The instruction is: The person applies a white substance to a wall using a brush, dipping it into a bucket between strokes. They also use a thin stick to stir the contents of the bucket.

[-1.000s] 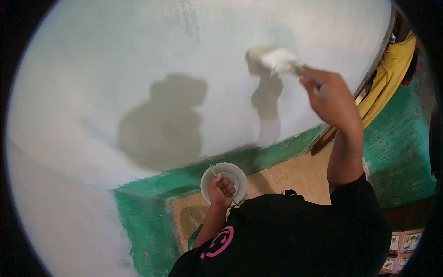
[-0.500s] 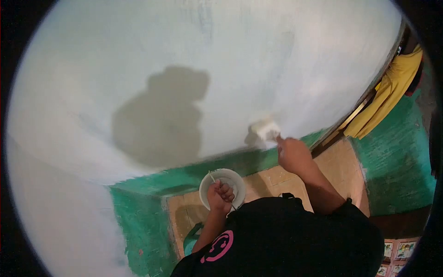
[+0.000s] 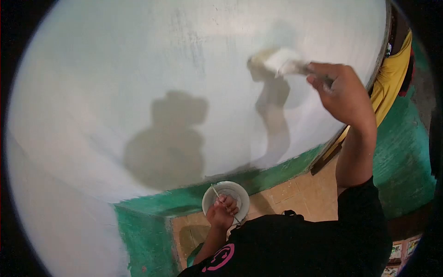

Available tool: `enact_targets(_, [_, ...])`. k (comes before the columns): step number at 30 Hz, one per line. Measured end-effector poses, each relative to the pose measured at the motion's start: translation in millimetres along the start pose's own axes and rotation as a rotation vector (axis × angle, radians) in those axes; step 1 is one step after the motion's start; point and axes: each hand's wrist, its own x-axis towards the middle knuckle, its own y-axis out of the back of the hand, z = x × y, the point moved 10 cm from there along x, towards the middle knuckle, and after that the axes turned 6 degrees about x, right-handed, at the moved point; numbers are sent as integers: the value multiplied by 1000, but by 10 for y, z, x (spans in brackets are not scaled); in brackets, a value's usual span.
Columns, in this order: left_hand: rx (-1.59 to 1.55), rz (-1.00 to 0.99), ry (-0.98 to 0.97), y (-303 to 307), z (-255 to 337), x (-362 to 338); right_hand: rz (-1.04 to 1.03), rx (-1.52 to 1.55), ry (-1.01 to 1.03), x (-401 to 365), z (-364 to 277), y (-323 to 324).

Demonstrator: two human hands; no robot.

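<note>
My right hand point(image 3: 344, 90) is closed round the handle of a wide paintbrush point(image 3: 281, 62), whose bristles are coated in white. The bristles lie against or very close to the white wall point(image 3: 221, 92), at its upper right part. Low down, my left hand point(image 3: 223, 211) grips the thin handle of a white paint bucket point(image 3: 243, 196). That bucket hangs in front of my body, with whitish paint visible inside. The wall has a fresh-looking white coat with greyish streaks, and a green band point(image 3: 194, 199) runs along its bottom.
A yellow cloth point(image 3: 385, 81) hangs at the right beside a dark door frame. Below are tan floor tiles point(image 3: 295, 194). Another green wall section point(image 3: 147, 240) stands at the lower left. Shadows of my head and arm fall on the wall.
My right hand has raised the brush from just above the green band to the upper part of the wall. The left hand keeps hold of the bucket, nearly in place.
</note>
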Motion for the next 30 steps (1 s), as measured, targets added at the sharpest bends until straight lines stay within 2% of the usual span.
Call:
enact_targets(1, [0, -3, -4, -7, 10, 8, 2, 0, 5, 53, 2, -5])
enact_targets(3, [8, -104, -8, -100, 2, -20, 448, 121, 152, -11, -107, 410])
enact_targets(4, [4, -101, -10, -112, 2, -19, 485, 136, 56, -35, -45, 410])
enact_targets(5, [56, -101, -19, -141, 29, -15, 336, 2, 78, -98, 51, 89])
enact_targets(6, [111, -106, -28, -182, 45, 0, 238, -20, 20, -179, 223, -247])
enact_targets(7, [111, -102, -31, -206, 55, 7, 41, -92, -74, -309, 369, -628])
enact_targets(9, [99, -181, -27, -333, 45, 41, -123, -119, -135, -698, 538, -1136])
enact_targets(10, [93, -182, -35, -338, 42, 84, -214, -47, -146, -855, 589, -1278])
enact_targets(12, [174, -321, -81, -473, 32, 98, -348, 46, -186, -1133, 745, -1517])
enact_targets(13, [173, -318, -77, -512, 10, 118, -350, 46, -191, -1197, 828, -1572])
enact_targets(16, [161, -257, -21, -485, -32, 114, -534, 137, -238, -1498, 1005, -1909])
enact_targets(19, [227, -332, 3, -403, -29, 106, -504, 222, -202, -1515, 1025, -1775])
enact_targets(21, [354, -399, -23, -399, -5, 72, -490, 201, -377, -1426, 1123, -1528])
enact_targets(23, [329, -398, 2, -368, 17, 86, -382, 157, -417, -1194, 1212, -1243])
enact_targets(25, [298, -397, 22, -317, 19, 78, -173, 136, -261, -903, 1014, -811])
enact_targets(26, [291, -396, 20, -267, 40, 77, -175, 130, -267, -856, 961, -769])
enact_targets(28, [281, -410, 6, -216, 65, 110, 162, 285, -102, -693, 721, -387])
enact_targets(29, [295, -414, 1, -167, 66, 119, 164, 279, -95, -657, 676, -427])
enact_targets(30, [311, -410, 3, -127, 70, 116, 274, 206, -94, -682, 657, -388])
